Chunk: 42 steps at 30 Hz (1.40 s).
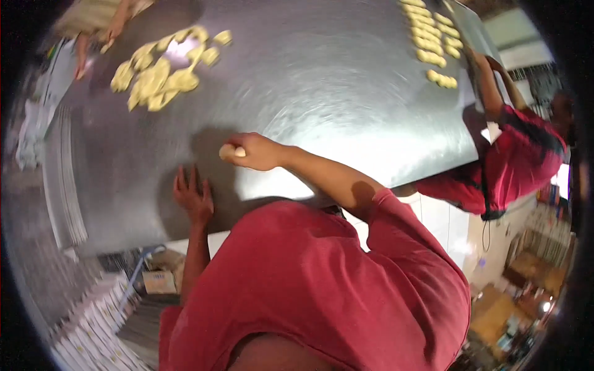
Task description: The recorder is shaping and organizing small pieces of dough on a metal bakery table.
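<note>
My left hand [194,196] lies on the metal worktable near its front edge, fingers spread, with nothing in it. Ahead and to the right of it, my right hand [257,152] is closed in a fist above the table surface. A small bit of pale dough [240,151] pokes out of that fist; how much more is inside is hidden by the fingers. Farther off at the left, a loose heap of flattened yellow dough pieces [151,83] lies on the table, out of reach of both hands.
Shaped dough pieces [427,37] stand in rows at the far right of the metal table [322,80]. A co-worker in red [520,154] leans in at the right. Another person's hands [114,31] are at the far left corner. A cardboard box [159,281] sits below the front edge.
</note>
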Each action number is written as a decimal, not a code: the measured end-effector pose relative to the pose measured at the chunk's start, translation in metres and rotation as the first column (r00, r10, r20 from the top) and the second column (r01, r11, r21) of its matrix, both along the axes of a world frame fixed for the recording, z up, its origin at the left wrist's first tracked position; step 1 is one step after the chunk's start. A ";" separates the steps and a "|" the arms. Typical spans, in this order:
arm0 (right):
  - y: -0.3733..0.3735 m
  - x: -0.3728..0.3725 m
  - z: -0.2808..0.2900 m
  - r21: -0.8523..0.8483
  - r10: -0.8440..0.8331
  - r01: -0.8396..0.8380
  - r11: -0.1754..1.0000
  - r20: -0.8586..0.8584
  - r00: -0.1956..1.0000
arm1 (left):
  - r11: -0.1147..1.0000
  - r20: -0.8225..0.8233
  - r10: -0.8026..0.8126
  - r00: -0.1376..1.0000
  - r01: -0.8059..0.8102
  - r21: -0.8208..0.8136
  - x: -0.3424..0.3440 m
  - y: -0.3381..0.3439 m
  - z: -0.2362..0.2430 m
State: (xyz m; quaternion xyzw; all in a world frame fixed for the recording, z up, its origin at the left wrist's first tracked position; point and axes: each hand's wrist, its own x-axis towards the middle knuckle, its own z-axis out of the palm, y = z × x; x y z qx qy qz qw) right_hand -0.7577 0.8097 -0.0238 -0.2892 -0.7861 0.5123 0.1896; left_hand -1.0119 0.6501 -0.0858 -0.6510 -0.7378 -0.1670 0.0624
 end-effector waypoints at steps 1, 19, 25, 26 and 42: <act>0.008 0.009 0.011 -0.358 -0.102 0.075 0.931 -0.058 0.993 | 0.999 0.005 -0.036 0.999 0.035 0.007 0.005 0.001 0.004; 0.297 0.441 -0.121 0.558 -0.748 0.543 0.628 0.626 0.222 | 0.997 0.059 0.073 0.996 -0.071 -0.025 0.018 0.020 0.012; 0.244 0.211 -0.076 0.657 -0.995 0.750 -0.079 -0.011 -0.096 | 0.987 0.148 0.159 0.976 -0.155 -0.041 0.016 0.004 0.011; 0.235 0.192 -0.069 0.446 -0.889 0.790 0.420 0.026 0.458 | 0.981 0.146 0.196 0.970 -0.192 -0.043 0.019 0.006 0.012; 0.261 -0.133 -0.039 0.603 -0.376 0.080 0.794 0.383 0.844 | 0.968 0.314 0.248 0.916 -0.245 -0.052 0.019 0.007 0.016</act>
